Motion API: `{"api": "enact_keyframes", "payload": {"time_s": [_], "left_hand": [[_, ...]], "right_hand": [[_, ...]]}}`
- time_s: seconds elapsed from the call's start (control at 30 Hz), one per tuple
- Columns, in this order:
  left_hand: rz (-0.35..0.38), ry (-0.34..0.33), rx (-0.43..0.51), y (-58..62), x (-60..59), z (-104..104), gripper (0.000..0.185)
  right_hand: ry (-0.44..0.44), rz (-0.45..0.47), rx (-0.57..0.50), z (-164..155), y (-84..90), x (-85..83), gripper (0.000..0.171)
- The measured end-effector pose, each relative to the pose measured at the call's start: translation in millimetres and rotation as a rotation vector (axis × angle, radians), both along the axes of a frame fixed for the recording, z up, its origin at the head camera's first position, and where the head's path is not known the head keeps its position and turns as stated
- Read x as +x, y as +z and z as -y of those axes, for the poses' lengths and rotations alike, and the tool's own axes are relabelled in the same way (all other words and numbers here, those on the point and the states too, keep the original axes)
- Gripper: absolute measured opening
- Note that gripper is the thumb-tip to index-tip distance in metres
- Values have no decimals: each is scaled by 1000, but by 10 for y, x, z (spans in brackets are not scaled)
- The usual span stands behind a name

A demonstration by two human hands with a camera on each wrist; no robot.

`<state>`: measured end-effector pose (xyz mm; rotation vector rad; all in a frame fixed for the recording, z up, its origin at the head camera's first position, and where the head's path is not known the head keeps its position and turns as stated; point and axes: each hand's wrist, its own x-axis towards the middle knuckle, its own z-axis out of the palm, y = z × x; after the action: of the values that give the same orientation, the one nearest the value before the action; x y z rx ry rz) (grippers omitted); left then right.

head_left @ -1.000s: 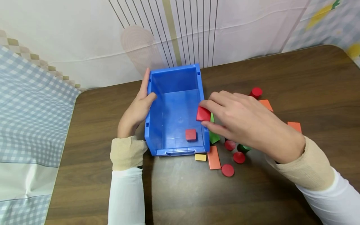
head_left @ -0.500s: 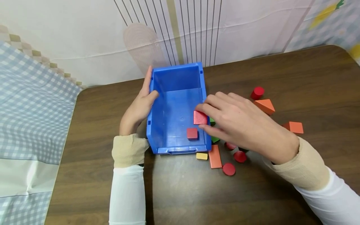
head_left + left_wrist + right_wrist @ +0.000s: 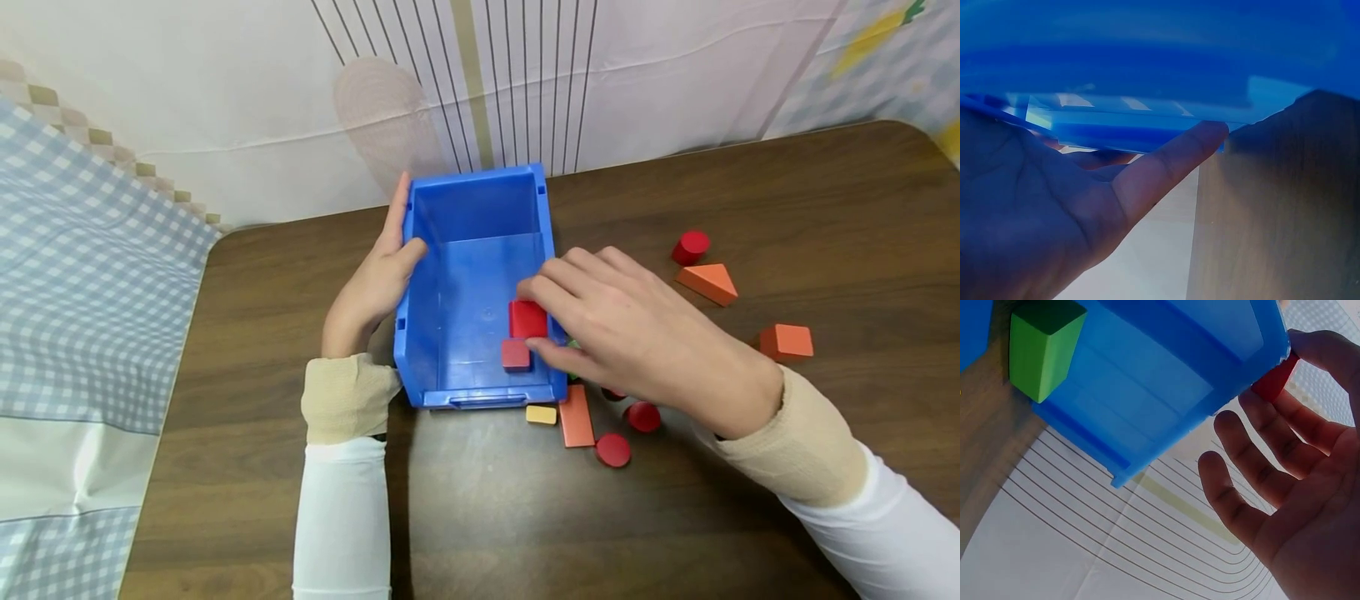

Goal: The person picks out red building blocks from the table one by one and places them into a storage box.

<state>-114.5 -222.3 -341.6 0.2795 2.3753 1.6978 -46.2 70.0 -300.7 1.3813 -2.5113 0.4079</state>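
I see the right hand over the right wall of the open blue plastic bin on the dark brown wood counter. Its grip pinches a red square wooden block btwn thumb and fingertips; the block is inside the bin, low, just behind and touching or nearly touching a smaller red cube that lies on the bin floor near the front right corner. In the right wrist view I only get a red sliver of that block at the bin rim under the fingertips, w/ the other fingers loosely spread.

Left hand lies flat along the bin's left wall, fingers straight, thumb hooked over the rim; so the grip is spread, pressing the side, not curled round anything. Left wrist view shows the same: palm and thumb against the blue wall.

Right of the bin on the counter: a green wooden block tight against the outer wall, mostly hidden under my right hand in the head view. In front of the bin: a small yellow block, an orange flat rectangular block, a red disc, a red cylinder. Further right, well apart: a red cylinder, an orange triangular prism, an orange cube.

Behind the counter hangs a pale striped cloth.
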Motion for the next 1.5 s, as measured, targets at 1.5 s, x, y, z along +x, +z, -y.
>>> {"api": "enact_keyframes", "payload": {"time_s": [1.5], "left_hand": [[13,25,11,-4,17,-16,84]], "right_hand": [[-7,-38,49,337,-74,110,42]]}}
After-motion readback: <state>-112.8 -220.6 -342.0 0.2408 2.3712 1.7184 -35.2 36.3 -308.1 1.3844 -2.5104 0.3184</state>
